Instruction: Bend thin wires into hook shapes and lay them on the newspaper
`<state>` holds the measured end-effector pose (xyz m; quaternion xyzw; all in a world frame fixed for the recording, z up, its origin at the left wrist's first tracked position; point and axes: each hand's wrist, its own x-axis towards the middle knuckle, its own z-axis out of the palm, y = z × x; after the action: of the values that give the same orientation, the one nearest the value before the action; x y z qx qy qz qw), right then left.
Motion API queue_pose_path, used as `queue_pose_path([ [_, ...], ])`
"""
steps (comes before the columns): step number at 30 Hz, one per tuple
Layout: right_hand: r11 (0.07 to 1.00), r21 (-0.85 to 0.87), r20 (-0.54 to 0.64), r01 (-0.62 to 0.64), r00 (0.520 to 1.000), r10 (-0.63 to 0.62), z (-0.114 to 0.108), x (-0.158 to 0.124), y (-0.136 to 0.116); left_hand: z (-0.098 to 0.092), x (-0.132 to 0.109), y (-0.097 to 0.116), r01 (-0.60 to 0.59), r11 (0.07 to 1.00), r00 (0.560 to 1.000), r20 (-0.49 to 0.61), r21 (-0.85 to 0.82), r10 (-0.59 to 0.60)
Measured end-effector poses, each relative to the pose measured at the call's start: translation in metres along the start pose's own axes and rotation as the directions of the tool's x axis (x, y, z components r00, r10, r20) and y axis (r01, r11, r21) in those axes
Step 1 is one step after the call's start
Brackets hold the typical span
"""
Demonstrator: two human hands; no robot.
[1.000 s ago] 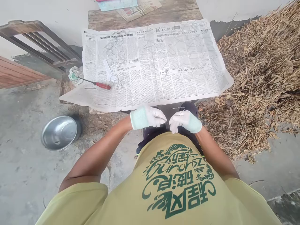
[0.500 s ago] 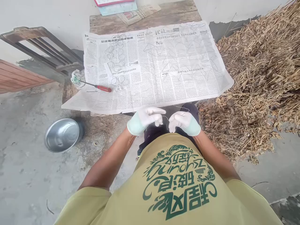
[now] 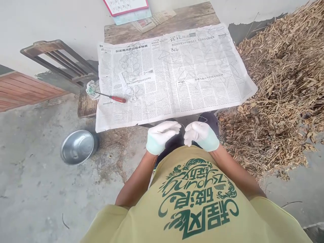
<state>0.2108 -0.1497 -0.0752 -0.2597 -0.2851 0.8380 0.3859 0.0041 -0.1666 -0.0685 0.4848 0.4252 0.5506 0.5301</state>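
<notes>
Most of the visible wire lies by the right hand, which pinches it, the tail bending out towards the newspaper's near edge. The other end arcs across the narrow gap to the left hand, fingers together; whether they grip it I cannot tell.

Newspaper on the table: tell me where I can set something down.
Free: the front strip of the newspaper, between the red-handled screwdriver and the edge by the left hand. Crowded: far left, with wire rings, and far right, with thin bent wires.
</notes>
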Motion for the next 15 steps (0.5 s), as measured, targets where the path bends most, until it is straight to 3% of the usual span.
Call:
queue_pose_path([
  [3, 0.999, -0.033, 0.02, -0.01, 1.0, 0.01, 0.005, -0.004, -0.001, 0.0, -0.001, 0.007, -0.09, 0.994, 0.996, 0.022, 0.065, 0.088],
  [8, 0.998, -0.063, 0.088, -0.027, 0.996, 0.033, 0.013, -0.012, -0.01, -0.001, -0.003, 0.012, -0.109, 0.991, 0.994, -0.013, 0.074, 0.111],
  [11, 0.996, -0.073, 0.13, -0.055, 0.989, 0.064, 0.016, -0.014, -0.012, -0.001, -0.003, 0.013, -0.116, 0.992, 0.993, 0.034, -0.042, 0.117],
  [15, 0.991, -0.09, 0.178, -0.098, 0.978, 0.112, 0.019, -0.014, -0.007, -0.001, 0.001, 0.012, -0.034, 0.97, 0.994, 0.097, -0.24, 0.059],
])
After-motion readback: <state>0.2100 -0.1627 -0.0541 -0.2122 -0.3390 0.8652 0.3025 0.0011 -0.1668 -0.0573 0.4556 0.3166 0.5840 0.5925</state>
